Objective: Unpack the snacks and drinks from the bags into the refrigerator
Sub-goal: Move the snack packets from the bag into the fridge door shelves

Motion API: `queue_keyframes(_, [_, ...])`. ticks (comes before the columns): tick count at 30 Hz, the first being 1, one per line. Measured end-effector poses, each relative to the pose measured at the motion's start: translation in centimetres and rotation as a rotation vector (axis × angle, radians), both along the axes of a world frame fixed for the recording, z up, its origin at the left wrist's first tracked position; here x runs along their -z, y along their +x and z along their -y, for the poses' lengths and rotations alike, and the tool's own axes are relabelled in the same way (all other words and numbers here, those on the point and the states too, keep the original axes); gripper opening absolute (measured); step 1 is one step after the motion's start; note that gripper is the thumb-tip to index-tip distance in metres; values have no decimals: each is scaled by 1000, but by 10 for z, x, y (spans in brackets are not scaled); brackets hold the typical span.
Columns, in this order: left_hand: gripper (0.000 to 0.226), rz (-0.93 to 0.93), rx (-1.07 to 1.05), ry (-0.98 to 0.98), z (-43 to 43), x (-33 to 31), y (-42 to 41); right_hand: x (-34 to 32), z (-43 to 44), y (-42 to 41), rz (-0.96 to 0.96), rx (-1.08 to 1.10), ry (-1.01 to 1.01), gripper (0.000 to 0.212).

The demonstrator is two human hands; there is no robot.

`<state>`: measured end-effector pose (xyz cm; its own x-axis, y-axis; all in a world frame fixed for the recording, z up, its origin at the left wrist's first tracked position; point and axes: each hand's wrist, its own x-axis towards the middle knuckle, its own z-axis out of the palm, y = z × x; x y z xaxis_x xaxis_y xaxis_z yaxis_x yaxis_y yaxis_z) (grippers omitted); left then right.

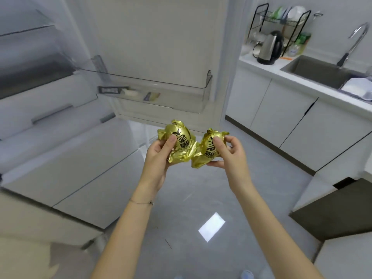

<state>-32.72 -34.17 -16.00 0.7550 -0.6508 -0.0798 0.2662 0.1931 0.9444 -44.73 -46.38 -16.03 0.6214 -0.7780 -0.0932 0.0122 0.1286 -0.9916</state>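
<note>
A gold foil snack in each hand
The left hand (159,152) grips the left snack (181,143), the right hand (231,156) pinches the right snack (209,150); the wrappers touch between the hands, their black print unreadable

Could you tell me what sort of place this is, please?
Most likely a home kitchen: an open refrigerator with door bins, a sink with a faucet, and a kettle beside a dish rack.
</note>
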Motion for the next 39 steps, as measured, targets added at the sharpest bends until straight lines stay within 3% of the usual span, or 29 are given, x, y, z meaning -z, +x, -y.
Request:
queue_keyframes(7, [34,32,-79,-35,-47,-24,66,-29,-40,76,64,-95,-110,34])
queue_keyframes(18, [33,149,-197,-170,-39,-86,133,-93,-20,162,248,-225,-216,51])
queue_keyframes(30, [36,343,-225,-328,-19,-170,194,-176,-2,211,460,-269,-501,30])
queue_keyframes(34, [41,467,-171,-372,-19,-197,221,-207,-9,230,526,-227,-592,26])
queue_keyframes(39, [31,581,-91,-436,-23,-234,254,-241,-22,253,584,-84,-695,41])
